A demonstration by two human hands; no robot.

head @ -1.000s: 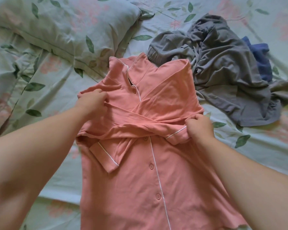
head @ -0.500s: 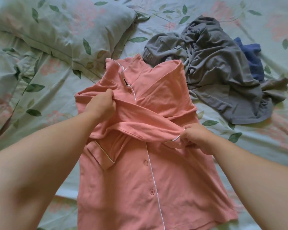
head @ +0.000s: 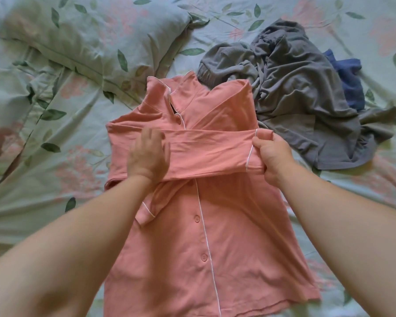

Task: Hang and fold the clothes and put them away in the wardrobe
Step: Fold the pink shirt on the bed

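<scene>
- Floral bedsheet (head: 55,179) lies under everything.
- Pink shirt (head: 238,248) lies front up beneath both hands, its sleeve (head: 204,152) stretched across the chest.
- Pillow (head: 89,35) lies beyond the left fingertips.
- Grey clothes (head: 295,99) are heaped just past the right fingers, with a blue garment (head: 350,83) behind.
- Right hand (head: 272,156) grips the sleeve's end.
- Left hand (head: 146,156) presses it with straight fingers.

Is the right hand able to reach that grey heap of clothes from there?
Probably yes, though it is busy: the right hand grips the sleeve of the pink shirt, and the grey heap lies uncovered on the bed just beyond it, nothing between.
</scene>
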